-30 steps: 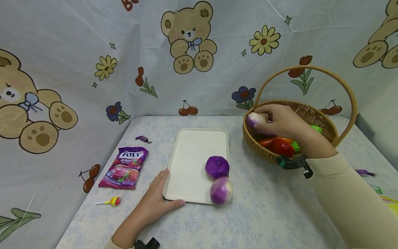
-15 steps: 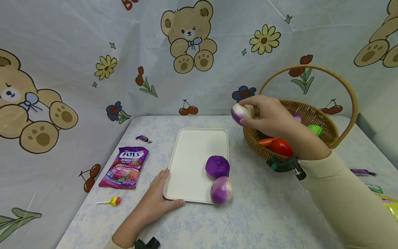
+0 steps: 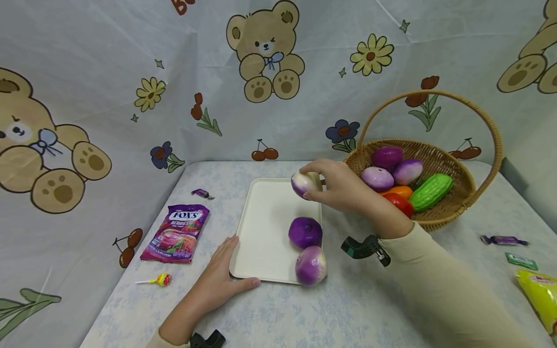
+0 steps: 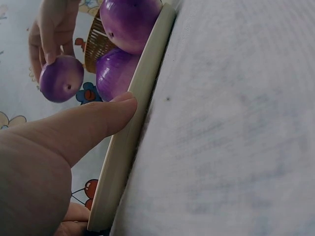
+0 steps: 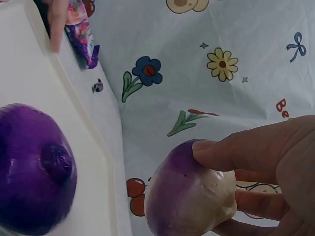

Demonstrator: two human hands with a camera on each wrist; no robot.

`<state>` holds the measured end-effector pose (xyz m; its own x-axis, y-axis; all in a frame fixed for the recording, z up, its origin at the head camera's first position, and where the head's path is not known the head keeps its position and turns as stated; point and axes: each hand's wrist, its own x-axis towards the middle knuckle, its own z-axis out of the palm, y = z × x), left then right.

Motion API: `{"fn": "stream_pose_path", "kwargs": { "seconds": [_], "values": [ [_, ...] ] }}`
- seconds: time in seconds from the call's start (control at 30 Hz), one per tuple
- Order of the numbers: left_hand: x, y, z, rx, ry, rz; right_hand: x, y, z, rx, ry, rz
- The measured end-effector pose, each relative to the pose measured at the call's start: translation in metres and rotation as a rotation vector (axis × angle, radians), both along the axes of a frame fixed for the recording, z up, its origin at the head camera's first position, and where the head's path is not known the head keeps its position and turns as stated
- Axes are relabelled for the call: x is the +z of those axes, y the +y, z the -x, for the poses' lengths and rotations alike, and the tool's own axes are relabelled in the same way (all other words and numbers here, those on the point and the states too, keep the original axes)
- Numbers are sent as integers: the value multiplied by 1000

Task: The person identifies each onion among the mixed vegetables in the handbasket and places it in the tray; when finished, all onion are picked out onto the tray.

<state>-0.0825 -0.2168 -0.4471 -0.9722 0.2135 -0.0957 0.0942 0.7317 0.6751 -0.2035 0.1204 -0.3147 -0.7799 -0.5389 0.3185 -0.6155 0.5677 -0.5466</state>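
My right hand [image 3: 341, 186] pinches a glossy purple-and-white onion [image 3: 305, 184] between thumb and fingers, over the far right part of a white tray [image 3: 256, 232]. In the right wrist view the held onion [image 5: 187, 191] shows its purple side and its pale pointed end. A dark purple onion [image 3: 305, 233] rests on the tray's right side, and a purple-and-white onion [image 3: 311, 266] sits at its near right corner. My left hand [image 3: 217, 275] lies at the near left corner, fingers straight along the left side, its thumb [image 4: 106, 118] against the near rim.
A wicker basket [image 3: 467, 193] at right holds several purple onions, a green bumpy vegetable [image 3: 431, 192], and orange and red ones. A Fox's candy bag [image 3: 176, 234], a lollipop [image 3: 162, 280] and a wrapped candy [image 3: 201, 193] lie left; more wrapped sweets and a yellow packet [image 3: 539, 295] lie right.
My right hand has lifted an onion out of the basket and carried it left, over the tray's far right part. The basket's contents have come into view. My left hand has stayed put.
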Motion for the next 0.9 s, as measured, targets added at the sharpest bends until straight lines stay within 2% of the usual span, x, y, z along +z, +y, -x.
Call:
{"fn": "stream_pose_path", "kwargs": {
  "seconds": [0.13, 0.53, 0.9],
  "values": [
    [-1, 0, 0, 5, -3, 0, -15, -8, 3, 4, -11, -23],
    [-3, 0, 1, -3, -1, 1, -59, -22, 14, -72, -155, -43],
    [-2, -1, 1, -2, 2, 6, -69, -20, 13, -20, -95, -109]
  ]
}}
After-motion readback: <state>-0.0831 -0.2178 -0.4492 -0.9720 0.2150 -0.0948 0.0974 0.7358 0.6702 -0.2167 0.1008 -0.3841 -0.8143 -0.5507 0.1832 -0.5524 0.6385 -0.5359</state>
